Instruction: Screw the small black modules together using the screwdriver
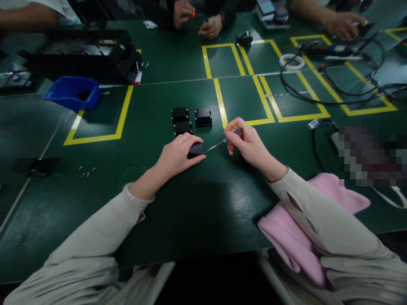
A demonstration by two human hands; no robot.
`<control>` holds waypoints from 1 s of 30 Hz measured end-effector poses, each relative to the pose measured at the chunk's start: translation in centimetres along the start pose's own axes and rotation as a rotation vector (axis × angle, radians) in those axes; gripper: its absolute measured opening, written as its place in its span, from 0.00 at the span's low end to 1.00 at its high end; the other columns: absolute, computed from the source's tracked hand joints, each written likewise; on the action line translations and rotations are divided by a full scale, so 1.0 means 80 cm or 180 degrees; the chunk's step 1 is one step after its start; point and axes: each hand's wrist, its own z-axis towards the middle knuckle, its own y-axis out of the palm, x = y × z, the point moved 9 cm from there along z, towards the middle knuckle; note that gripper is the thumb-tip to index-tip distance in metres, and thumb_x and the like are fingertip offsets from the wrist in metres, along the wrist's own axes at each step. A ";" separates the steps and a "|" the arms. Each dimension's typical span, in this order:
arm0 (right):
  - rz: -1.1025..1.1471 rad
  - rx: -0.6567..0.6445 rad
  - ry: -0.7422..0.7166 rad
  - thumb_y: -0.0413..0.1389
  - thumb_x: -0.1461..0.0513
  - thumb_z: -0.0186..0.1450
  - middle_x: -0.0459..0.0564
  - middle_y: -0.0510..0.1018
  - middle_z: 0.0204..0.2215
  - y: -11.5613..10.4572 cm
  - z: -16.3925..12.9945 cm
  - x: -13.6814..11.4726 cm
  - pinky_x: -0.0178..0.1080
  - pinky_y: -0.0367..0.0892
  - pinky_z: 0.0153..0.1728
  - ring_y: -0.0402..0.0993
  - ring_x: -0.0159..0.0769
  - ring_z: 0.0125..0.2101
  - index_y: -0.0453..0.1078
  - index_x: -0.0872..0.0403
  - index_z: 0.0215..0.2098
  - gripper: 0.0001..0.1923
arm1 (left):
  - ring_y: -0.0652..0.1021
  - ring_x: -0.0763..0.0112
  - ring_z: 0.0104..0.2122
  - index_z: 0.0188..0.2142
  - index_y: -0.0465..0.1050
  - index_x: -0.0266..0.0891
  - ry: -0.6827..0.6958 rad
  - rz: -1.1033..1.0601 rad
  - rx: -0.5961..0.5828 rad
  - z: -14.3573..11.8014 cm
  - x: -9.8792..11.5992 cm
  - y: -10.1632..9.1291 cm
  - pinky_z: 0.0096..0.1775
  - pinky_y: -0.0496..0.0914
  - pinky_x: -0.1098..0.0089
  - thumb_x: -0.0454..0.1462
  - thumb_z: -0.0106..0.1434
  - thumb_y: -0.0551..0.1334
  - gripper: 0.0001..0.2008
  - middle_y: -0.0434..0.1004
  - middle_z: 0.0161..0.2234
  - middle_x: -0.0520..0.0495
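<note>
Head view: two hands at a small black box on the green bench point(203, 203).

Nearest lies a pink cloth point(286, 237) under the right sleeve; the left hand point(176, 156) has its grip closed over a small black box point(195, 149), pressing it to the bench; the right hand point(248, 144) has its grip closed on a screwdriver point(222, 142), tip touching the box; just beyond stand three more black boxes point(190, 119), close together; further left sits a blue bin point(73, 92); cables point(333, 89) lie far right; other people's hands point(210, 27) work at the far edge.
</note>
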 end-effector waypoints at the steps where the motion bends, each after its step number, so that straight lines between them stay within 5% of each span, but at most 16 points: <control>1: 0.0005 -0.0006 -0.0006 0.61 0.48 0.75 0.34 0.67 0.17 0.000 0.000 0.000 0.33 0.64 0.22 0.68 0.28 0.17 0.64 0.50 0.39 0.17 | 0.79 0.51 0.53 0.56 0.71 0.41 -0.0009 -0.0001 0.0001 0.000 0.000 0.000 0.48 0.76 0.56 0.48 0.71 0.66 0.20 0.79 0.53 0.40; 5: 0.0020 -0.0005 -0.0019 0.61 0.45 0.74 0.32 0.62 0.14 0.001 0.000 0.000 0.33 0.62 0.20 0.63 0.27 0.14 0.64 0.50 0.36 0.21 | 0.79 0.51 0.53 0.56 0.71 0.41 -0.0034 -0.0027 -0.0002 0.000 -0.001 0.000 0.48 0.76 0.57 0.48 0.71 0.66 0.20 0.79 0.53 0.40; 11: 0.0013 0.0046 0.0011 0.63 0.51 0.73 0.35 0.71 0.19 0.000 -0.001 -0.003 0.33 0.65 0.23 0.71 0.28 0.18 0.64 0.50 0.40 0.15 | 0.79 0.51 0.53 0.56 0.71 0.42 -0.0016 -0.0042 -0.0004 0.000 -0.001 0.000 0.48 0.76 0.56 0.48 0.70 0.66 0.20 0.79 0.53 0.40; 17: 0.0033 0.0024 0.0011 0.61 0.45 0.73 0.32 0.61 0.14 0.000 0.001 -0.001 0.33 0.60 0.19 0.65 0.28 0.14 0.65 0.50 0.36 0.20 | 0.79 0.50 0.54 0.56 0.72 0.41 -0.0041 -0.0037 0.0003 0.000 -0.001 0.000 0.49 0.76 0.55 0.48 0.71 0.66 0.20 0.79 0.53 0.39; 23: 0.0082 0.0045 0.0033 0.63 0.51 0.73 0.35 0.69 0.18 -0.001 0.000 -0.002 0.33 0.64 0.22 0.70 0.28 0.17 0.64 0.50 0.40 0.15 | 0.79 0.51 0.54 0.56 0.71 0.41 0.0004 -0.0032 -0.0008 0.000 0.001 0.000 0.49 0.76 0.56 0.48 0.71 0.66 0.20 0.79 0.53 0.39; 30: -0.0050 0.0015 0.0023 0.62 0.48 0.74 0.33 0.63 0.14 -0.001 0.000 -0.003 0.32 0.58 0.20 0.67 0.28 0.15 0.65 0.51 0.36 0.18 | 0.79 0.51 0.54 0.56 0.71 0.41 0.0006 -0.0071 0.0016 0.000 -0.001 0.000 0.49 0.76 0.56 0.48 0.71 0.65 0.20 0.79 0.53 0.40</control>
